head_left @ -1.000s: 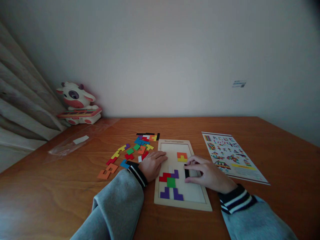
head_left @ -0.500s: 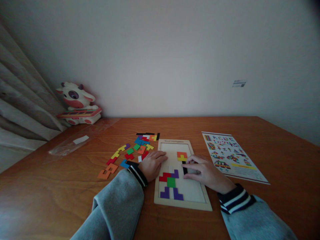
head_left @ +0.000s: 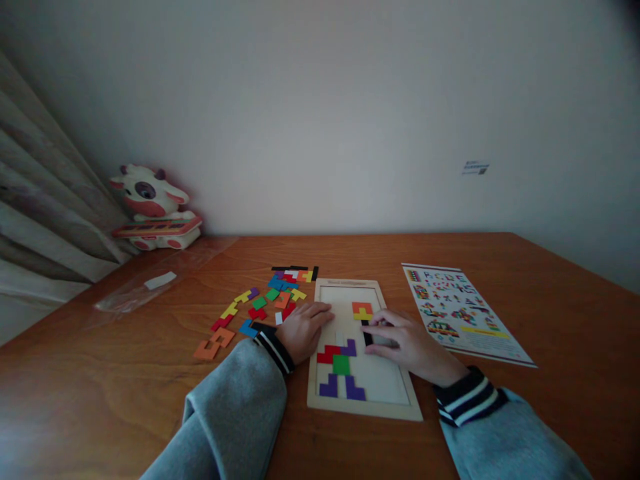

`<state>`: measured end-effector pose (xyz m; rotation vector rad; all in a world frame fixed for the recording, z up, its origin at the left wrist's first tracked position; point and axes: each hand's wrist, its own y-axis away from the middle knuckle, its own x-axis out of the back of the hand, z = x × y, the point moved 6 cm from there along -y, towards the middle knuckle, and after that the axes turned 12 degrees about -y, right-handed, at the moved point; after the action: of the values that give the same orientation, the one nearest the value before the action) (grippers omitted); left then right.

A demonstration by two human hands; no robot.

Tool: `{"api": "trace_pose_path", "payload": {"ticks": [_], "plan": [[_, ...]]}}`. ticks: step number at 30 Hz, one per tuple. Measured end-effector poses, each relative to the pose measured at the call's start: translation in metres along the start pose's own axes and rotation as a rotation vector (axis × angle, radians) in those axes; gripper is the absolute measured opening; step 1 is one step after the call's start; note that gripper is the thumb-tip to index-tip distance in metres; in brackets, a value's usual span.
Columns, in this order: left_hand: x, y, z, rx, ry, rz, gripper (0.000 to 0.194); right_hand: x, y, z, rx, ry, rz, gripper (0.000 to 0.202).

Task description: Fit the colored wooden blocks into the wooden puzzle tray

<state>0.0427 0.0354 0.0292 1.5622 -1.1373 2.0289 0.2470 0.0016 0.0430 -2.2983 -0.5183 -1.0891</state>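
A light wooden puzzle board [head_left: 365,413] lies flat on the table. My left hand [head_left: 303,330] rests on its left edge, fingers stretched out flat. Over the board's right half, my right hand [head_left: 400,340] has its thumb and fingers at a straight black puzzle piece [head_left: 368,339], partly covering it. The black piece lies just below a yellow piece [head_left: 361,317] fitted against an orange piece [head_left: 357,307]. Lower left on the board, a green square [head_left: 341,365] sits among a red piece [head_left: 327,355] and several purple pieces [head_left: 355,390].
Loose coloured pieces [head_left: 259,303] lie scattered left of the board. A printed pattern sheet [head_left: 480,337] is on the right. Farther left are a clear plastic bag [head_left: 120,299] and a toy cow with a keyboard [head_left: 155,207]. A wall [head_left: 320,133] stands behind the table.
The whole view has shifted very slightly. Both hands keep nearly the same place on the board, and the puzzle pieces show no clear movement.
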Motion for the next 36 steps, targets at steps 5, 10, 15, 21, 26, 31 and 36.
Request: {"api": "trace_pose_path", "payload": {"ticks": [5,10,15,21,26,31,36], "plan": [[-0.001,0.0,-0.001,-0.003,0.0,-0.007,0.04,0.002,-0.001,-0.003,-0.005,-0.002,0.009,0.035],[0.001,-0.001,0.0,-0.005,-0.007,-0.003,0.041,0.004,-0.001,-0.003,-0.026,-0.028,0.004,0.04],[0.001,-0.001,0.0,-0.013,-0.003,0.004,0.042,0.003,-0.001,-0.001,-0.033,-0.024,0.007,0.043],[-0.001,0.0,-0.001,-0.006,-0.006,-0.009,0.042,0.003,0.0,-0.001,-0.04,-0.024,0.004,0.04],[0.001,-0.001,0.002,-0.01,0.008,-0.011,0.039,0.0,0.0,0.002,-0.047,-0.039,0.005,0.043],[0.008,-0.002,-0.011,0.109,-0.036,0.106,0.034,0.002,0.001,0.0,-0.036,-0.077,0.043,0.037],[0.018,0.007,-0.041,0.399,-0.282,0.136,0.021,0.006,0.001,-0.003,-0.047,-0.113,0.071,0.031]]}}
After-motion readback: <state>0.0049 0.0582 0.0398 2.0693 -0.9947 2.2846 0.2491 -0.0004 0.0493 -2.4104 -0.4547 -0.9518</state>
